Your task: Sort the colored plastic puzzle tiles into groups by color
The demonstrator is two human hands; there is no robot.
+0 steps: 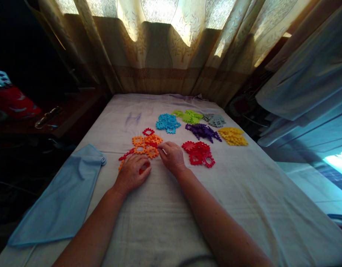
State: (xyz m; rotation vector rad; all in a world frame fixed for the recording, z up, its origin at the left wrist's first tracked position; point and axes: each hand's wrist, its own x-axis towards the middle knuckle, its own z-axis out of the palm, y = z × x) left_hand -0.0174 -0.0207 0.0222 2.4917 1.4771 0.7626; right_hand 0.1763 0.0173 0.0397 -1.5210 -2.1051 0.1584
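My left hand (132,173) rests over the near left part of a group of orange and red notched pieces, its fingers curved and thumb apart. Its palm and fingers partly cover the pieces beneath. Fingertips of my right hand (172,156) are pinched at the end of a red interlocking piece (152,144), which lies among the orange interlocking pieces (139,149). A single red square piece (148,132) lies just beyond this group. To the right of my right hand is a pile of red pieces (197,152).
Farther back are piles of blue (167,123), lime green (191,116), grey (214,120), purple (202,132) and yellow pieces (233,136). A light blue cloth bag (63,196) lies left on the sheet-covered surface (237,207). Curtains (159,55) hang behind.
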